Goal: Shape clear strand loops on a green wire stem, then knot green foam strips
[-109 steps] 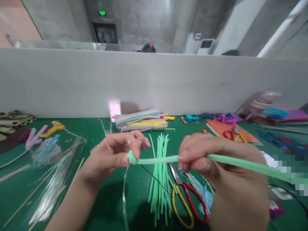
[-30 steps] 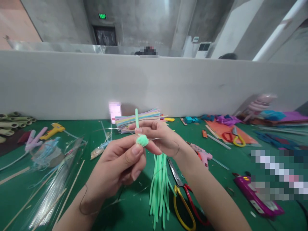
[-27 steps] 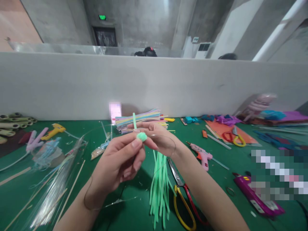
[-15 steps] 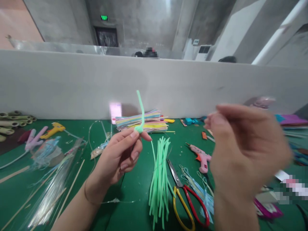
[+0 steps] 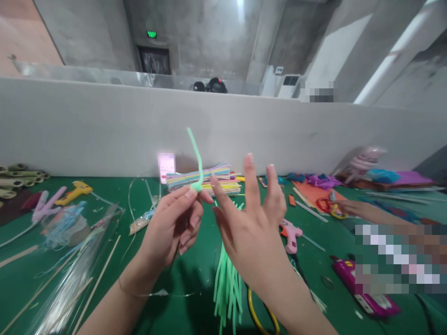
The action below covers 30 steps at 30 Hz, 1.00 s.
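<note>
My left hand [image 5: 176, 216] pinches a mint-green pipe cleaner [image 5: 199, 160] between thumb and index finger. Its lower end is wound into a small knot or coil at the fingertips, and the free length points upward with a slight bend. To the right, my right hand [image 5: 253, 216] is open with its fingers spread, close to the left fingertips but apart from the pipe cleaner. Beneath it lies a bunch of green pipe cleaners [image 5: 226, 293], its upper part partly covered by the hand. Scissors show only a yellow handle [image 5: 260, 314] beside my right forearm.
Behind are multicoloured pipe cleaners [image 5: 223, 184] and a lit phone [image 5: 166, 166]. A pink glue gun [image 5: 291, 235] lies right, a yellow one [image 5: 75, 191] left. Clear film and sticks [image 5: 99, 279] cover the left. Another person's hand [image 5: 363, 209] is near red-and-yellow handles [image 5: 330, 208].
My right hand has come in from the right toward my left hand and its fingers have spread. My left hand keeps its pinch. Another person's arm now shows at right.
</note>
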Available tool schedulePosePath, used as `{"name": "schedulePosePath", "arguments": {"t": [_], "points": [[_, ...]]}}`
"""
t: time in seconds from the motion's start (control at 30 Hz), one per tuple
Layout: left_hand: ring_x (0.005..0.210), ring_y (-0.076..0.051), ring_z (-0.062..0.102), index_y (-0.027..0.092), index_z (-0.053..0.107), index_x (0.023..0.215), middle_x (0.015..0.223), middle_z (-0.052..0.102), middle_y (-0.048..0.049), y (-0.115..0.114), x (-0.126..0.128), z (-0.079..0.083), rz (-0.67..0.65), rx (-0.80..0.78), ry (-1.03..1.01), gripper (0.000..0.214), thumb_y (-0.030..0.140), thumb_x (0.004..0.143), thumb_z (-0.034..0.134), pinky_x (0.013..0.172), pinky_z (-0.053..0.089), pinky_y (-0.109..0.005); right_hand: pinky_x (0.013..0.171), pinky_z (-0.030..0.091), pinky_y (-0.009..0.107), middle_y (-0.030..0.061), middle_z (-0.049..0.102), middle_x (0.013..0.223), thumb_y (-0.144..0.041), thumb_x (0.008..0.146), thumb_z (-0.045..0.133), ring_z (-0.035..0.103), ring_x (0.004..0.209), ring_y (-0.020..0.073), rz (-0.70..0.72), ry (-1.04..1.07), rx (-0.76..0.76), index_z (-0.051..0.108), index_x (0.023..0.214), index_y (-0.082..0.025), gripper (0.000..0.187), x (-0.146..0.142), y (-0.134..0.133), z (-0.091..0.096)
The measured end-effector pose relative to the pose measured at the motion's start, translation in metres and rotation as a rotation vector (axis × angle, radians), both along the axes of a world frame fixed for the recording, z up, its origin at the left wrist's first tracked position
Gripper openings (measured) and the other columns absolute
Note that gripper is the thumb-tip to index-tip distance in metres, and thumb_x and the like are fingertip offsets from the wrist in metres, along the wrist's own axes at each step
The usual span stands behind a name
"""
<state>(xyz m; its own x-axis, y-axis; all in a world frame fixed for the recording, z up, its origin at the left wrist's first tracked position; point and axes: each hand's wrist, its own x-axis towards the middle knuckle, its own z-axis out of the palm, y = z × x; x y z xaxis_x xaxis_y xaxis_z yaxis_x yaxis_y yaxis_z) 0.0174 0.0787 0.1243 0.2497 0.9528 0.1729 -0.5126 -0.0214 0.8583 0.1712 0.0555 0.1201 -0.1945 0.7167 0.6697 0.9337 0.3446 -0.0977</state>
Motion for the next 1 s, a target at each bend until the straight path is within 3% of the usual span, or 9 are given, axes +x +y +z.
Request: {"name": "schedulePosePath", "arguments": {"t": [0.1,0.2,0.33,0.4,0.57,0.73,0.8,0.9,1.0], "points": [[0.027,-0.002,0.027,0.016,0.064,0.081,0.052,0.051,0.0076,0.001,0.0,0.002,-0.002,-0.039,-0.012,0.022,0.034,0.093,0.063,0.022,0.03,-0.011,0.109,0.023,0.082,0.0131,0.016,0.172,-0.026,0.102,0.049,0.004,0.153,0.0569,-0.048,-0.014,-0.052,0.037,0.158,-0.04,0.058,-0.011,0.015,0.0],[0.027,-0.002,0.026,0.017,0.062,0.078,0.051,0.051,0.0079,0.003,0.0,0.003,-0.017,-0.067,0.004,0.023,0.034,0.093,0.062,0.022,0.03,-0.011,0.108,0.023,0.083,0.0123,0.013,0.173,-0.023,0.102,0.048,0.002,0.152,0.0599,0.008,0.004,-0.099,0.033,0.158,-0.043,0.061,-0.015,0.019,0.002],[0.027,-0.002,0.029,0.016,0.065,0.081,0.052,0.051,0.0082,0.005,-0.003,0.001,-0.006,-0.059,0.035,0.022,0.035,0.093,0.063,0.023,0.032,-0.011,0.111,0.024,0.08,0.0108,0.015,0.171,-0.022,0.101,0.05,0.002,0.153,0.0588,0.106,0.07,-0.215,0.063,0.134,-0.034,0.038,-0.015,0.019,0.001],[0.027,-0.002,0.03,0.016,0.065,0.082,0.053,0.051,0.008,0.004,-0.004,0.0,-0.02,-0.05,0.045,0.023,0.035,0.094,0.063,0.023,0.033,-0.011,0.112,0.026,0.078,0.0104,0.014,0.171,-0.027,0.101,0.05,0.003,0.154,0.0568,0.125,0.121,-0.229,0.067,0.125,-0.03,0.03,-0.017,0.019,-0.003],[0.026,-0.002,0.027,0.014,0.067,0.085,0.052,0.051,0.0078,0.003,-0.004,0.0,-0.101,-0.068,-0.002,0.023,0.032,0.096,0.059,0.022,0.032,-0.01,0.109,0.024,0.081,0.0146,0.006,0.172,-0.028,0.101,0.05,-0.001,0.152,0.0586,-0.037,0.177,-0.061,0.038,0.157,-0.031,0.057,-0.028,0.02,-0.01],[0.025,-0.002,0.026,0.016,0.059,0.072,0.051,0.051,0.0075,0.003,-0.002,-0.002,-0.113,-0.081,-0.024,0.029,0.033,0.095,0.059,0.021,0.032,-0.011,0.104,0.025,0.085,0.0058,0.004,0.174,-0.024,0.098,0.057,0.002,0.151,0.0624,-0.051,0.119,-0.011,0.041,0.153,-0.048,0.062,-0.033,0.019,-0.011],[0.025,-0.002,0.026,0.016,0.06,0.074,0.051,0.05,0.0078,0.003,-0.002,-0.002,-0.112,-0.098,-0.018,0.028,0.033,0.096,0.058,0.021,0.032,-0.01,0.105,0.025,0.085,0.0058,0.006,0.174,-0.026,0.098,0.059,0.002,0.151,0.0613,-0.073,0.109,-0.014,0.038,0.155,-0.046,0.065,-0.034,0.02,-0.012],[0.025,-0.002,0.025,0.015,0.065,0.082,0.051,0.05,0.0083,0.003,-0.001,-0.003,-0.111,-0.112,-0.01,0.023,0.033,0.096,0.058,0.021,0.031,-0.01,0.105,0.017,0.088,0.0146,0.014,0.172,-0.034,0.097,0.061,0.002,0.151,0.0622,-0.125,0.072,0.0,0.031,0.16,-0.038,0.07,-0.034,0.023,-0.014],[0.025,-0.002,0.024,0.015,0.066,0.086,0.051,0.05,0.0087,0.003,0.0,-0.002,-0.097,-0.128,-0.005,0.022,0.034,0.095,0.059,0.022,0.03,-0.01,0.103,0.018,0.09,0.0145,0.012,0.173,-0.034,0.097,0.063,0.003,0.15,0.063,-0.091,0.048,-0.006,0.027,0.16,-0.044,0.073,-0.032,0.026,-0.014]]}}
